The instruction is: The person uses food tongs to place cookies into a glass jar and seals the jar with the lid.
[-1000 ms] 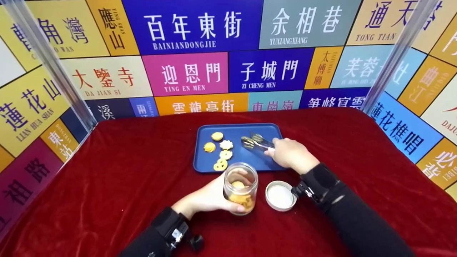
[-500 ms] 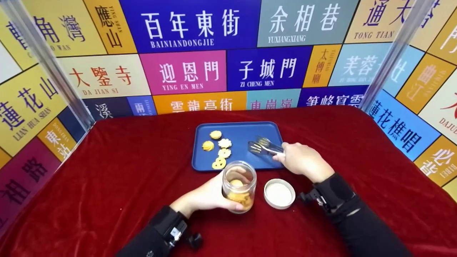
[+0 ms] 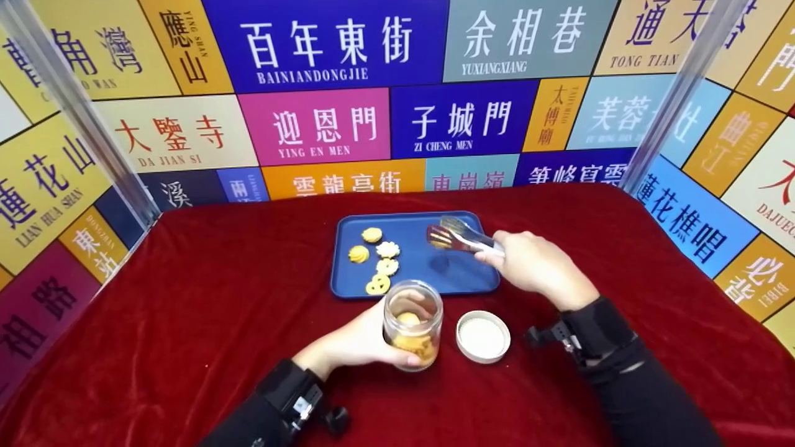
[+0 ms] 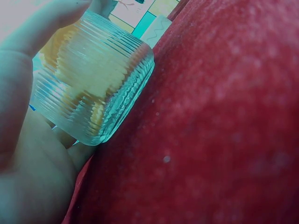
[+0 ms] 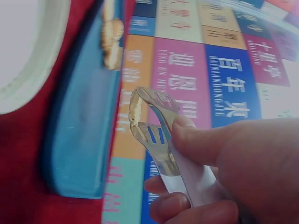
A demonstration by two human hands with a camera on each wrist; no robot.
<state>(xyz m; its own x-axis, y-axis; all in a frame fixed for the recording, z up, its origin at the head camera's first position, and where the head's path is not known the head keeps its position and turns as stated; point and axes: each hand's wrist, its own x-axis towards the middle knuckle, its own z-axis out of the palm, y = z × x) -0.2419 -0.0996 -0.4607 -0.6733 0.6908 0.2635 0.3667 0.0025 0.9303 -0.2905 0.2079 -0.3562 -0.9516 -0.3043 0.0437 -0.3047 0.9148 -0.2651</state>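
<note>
Tongs (image 3: 478, 239) are gripped in the right hand (image 3: 537, 270), its thumb and fingers curled round the handles, their tips pinching a cookie (image 5: 135, 107), as the right wrist view shows. The left hand (image 3: 366, 343) is wrapped round the side of a glass jar (image 3: 413, 326) whose mouth faces up; I cannot tell whether the base touches the cloth. As I judge it, the relation that counts is this: the pinched cookie hangs over the right half of the tray (image 3: 463, 279), and the jar's mouth lies near of it and slightly left. The tongs' long axis runs from the right hand leftward and a little far. The right hand is nearer the cookie; the left hand is at the jar.

Count of the rest: one lid (image 3: 483, 336) lies on the cloth (image 3: 186, 285), right of the jar and near of the tray; five loose cookies (image 3: 387, 267) sit on the tray's left half, nearest the jar at its near end. Several more are in the jar, too overlapped to number. One jar, one tray and one pair of tongs show. Beyond stands a wall of lettered panels (image 3: 313, 127).
</note>
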